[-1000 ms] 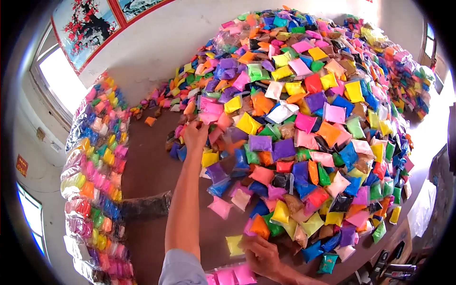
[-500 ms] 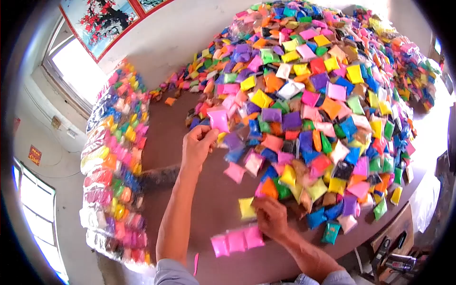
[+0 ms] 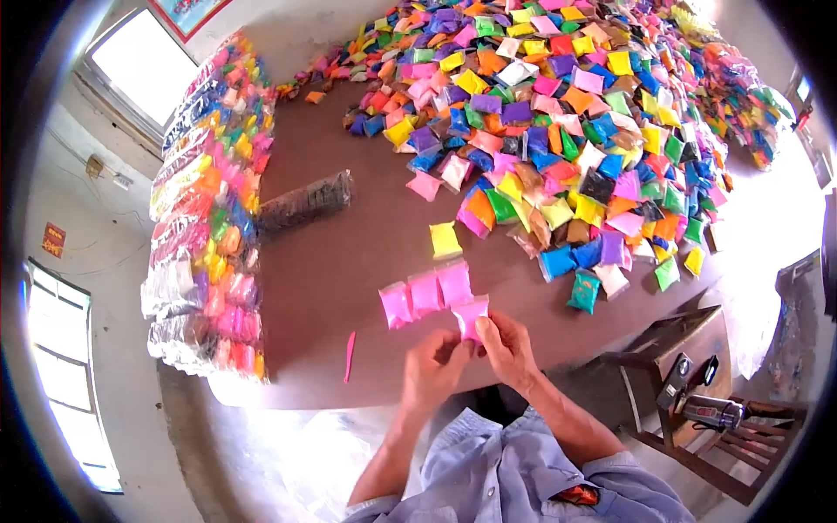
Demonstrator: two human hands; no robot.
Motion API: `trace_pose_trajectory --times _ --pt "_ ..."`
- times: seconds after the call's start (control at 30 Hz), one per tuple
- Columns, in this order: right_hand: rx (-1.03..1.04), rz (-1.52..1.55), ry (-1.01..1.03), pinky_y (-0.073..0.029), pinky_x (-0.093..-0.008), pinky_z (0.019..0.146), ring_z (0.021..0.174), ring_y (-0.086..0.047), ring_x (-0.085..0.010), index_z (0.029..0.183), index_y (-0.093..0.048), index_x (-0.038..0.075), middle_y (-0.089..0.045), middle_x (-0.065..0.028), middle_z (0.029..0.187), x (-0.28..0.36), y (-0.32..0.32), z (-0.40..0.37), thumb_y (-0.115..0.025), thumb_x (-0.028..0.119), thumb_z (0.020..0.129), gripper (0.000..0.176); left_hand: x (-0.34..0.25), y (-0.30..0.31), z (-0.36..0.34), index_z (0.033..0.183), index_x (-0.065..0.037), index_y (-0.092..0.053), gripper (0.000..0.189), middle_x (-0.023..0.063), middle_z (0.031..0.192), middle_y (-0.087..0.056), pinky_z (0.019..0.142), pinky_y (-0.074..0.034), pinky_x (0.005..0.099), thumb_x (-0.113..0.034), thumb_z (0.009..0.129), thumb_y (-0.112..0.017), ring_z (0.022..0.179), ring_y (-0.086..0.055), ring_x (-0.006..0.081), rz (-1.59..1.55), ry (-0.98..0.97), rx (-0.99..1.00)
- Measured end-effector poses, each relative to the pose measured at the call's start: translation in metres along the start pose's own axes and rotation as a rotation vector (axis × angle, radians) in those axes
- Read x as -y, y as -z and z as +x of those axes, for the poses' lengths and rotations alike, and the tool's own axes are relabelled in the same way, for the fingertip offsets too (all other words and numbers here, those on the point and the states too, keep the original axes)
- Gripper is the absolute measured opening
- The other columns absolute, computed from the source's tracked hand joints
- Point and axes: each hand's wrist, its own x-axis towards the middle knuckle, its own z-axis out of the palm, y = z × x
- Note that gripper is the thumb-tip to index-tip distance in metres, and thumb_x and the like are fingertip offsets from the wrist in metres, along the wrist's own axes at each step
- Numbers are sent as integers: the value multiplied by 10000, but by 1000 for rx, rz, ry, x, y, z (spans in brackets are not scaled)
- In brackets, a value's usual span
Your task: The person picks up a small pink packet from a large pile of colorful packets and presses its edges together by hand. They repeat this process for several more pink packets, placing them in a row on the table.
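Near the table's front edge, my right hand (image 3: 508,349) pinches a small pink packet (image 3: 470,317) between thumb and fingers. My left hand (image 3: 436,364) is at the packet's lower left, its fingers closed near the lower edge; whether they grip it is hard to see. Just beyond lie several pink packets (image 3: 425,294) side by side in a row. Above them a yellow packet (image 3: 445,241) lies flat. A thin pink strip (image 3: 350,356) rests on the table to the left of my hands.
A large heap of coloured packets (image 3: 558,131) covers the back and right of the brown table (image 3: 323,270). Stacked bagged packets (image 3: 209,235) line the left edge, with a dark roll (image 3: 305,203) beside them. A wooden stool (image 3: 697,349) holding tools stands at the right.
My left hand has come back from the heap to the front edge. My right hand has left the yellow packet and now holds a pink one. The view has tilted down.
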Motion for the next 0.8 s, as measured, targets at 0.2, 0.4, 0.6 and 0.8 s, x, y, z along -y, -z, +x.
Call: trace_pose_trajectory --times 0.2,0.4,0.6,0.8 --pt "23 -150 119 -464 -255 598 696 -568 -66 1031 -691 15 -636 23 832 -27 -7 -43 -589 296 1098 306 40 -7 -42 1092 47 -728 263 71 907 -735 723 -534 283 -199 997 -724 813 -655 109 -200 193 -148" --pt "95 -416 180 -497 -438 668 699 -594 -390 958 -663 -7 -618 -229 787 -14 -10 -40 -559 330 1075 372 63 5 -40 988 16 -736 219 80 800 -701 655 -503 315 -203 985 -720 734 -623 125 126 -75 -260" --pt "25 -319 207 -489 -387 653 725 -581 -255 972 -680 -13 -606 -135 759 -23 -8 -33 -592 285 1063 324 57 -4 -36 969 22 -714 262 89 775 -682 653 -506 352 -239 996 -707 706 -609 151 151 -168 -272" --pt "-60 -484 474 -502 -411 649 715 -652 -228 985 -711 -5 -674 -177 818 -34 -9 -34 -667 237 1020 248 56 -14 -28 1028 62 -702 392 160 861 -703 756 -521 380 -321 1037 -624 839 -645 191 75 11 -287"
